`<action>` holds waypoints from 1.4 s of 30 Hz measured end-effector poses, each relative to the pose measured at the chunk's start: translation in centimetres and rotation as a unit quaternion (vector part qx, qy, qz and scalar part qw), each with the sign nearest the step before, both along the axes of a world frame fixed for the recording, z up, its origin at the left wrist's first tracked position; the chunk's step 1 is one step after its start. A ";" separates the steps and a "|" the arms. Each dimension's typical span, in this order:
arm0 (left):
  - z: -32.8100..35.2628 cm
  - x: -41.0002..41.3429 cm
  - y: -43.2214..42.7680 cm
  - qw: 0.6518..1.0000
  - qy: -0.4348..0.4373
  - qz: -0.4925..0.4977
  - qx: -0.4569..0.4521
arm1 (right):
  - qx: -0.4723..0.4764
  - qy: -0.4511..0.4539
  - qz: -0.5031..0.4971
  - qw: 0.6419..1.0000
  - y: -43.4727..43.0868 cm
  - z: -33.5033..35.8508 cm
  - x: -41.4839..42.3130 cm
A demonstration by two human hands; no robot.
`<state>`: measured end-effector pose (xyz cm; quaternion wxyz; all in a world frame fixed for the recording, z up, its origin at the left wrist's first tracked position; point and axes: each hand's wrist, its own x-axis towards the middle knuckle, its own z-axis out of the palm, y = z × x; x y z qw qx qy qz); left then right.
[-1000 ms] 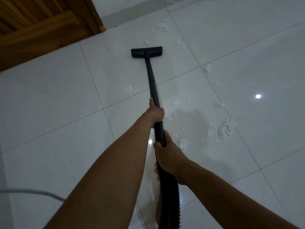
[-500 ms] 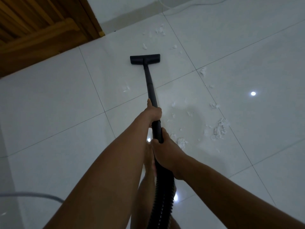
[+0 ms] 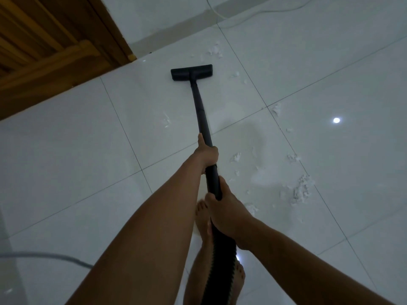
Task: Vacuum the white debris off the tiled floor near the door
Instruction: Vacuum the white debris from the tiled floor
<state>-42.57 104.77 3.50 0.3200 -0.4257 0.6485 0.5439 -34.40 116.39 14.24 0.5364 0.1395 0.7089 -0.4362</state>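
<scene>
- Wooden door (image 3: 55, 51): upper left.
- Left hand (image 3: 207, 154): wrapped round black wand (image 3: 201, 111), the forward grip, nearer floor head (image 3: 191, 72).
- Right hand (image 3: 224, 214): clamped round wand's rear.
- White debris (image 3: 214, 50): scattered just beyond head; bigger pile right of both hands.

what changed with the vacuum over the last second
The head was pushed forward, closer to the debris by the wall. A bare foot has come into view under the hands. The left hand and right hand kept their grip on the wand. The big pile on the right lies as before.
</scene>
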 end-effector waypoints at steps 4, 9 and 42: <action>0.3 -2.5 -1.9 1.000 0.000 -0.007 0.003 | 0.003 0.002 0.002 1.000 -2.0 0.0 -2.3; 0.5 -4.5 -3.6 1.000 -0.007 -0.011 0.003 | 0.011 0.011 0.006 1.000 -3.8 0.1 -4.2; 0.8 -7.3 -6.4 0.999 -0.013 -0.032 -0.012 | -0.003 0.027 -0.008 1.000 -6.3 0.4 -6.9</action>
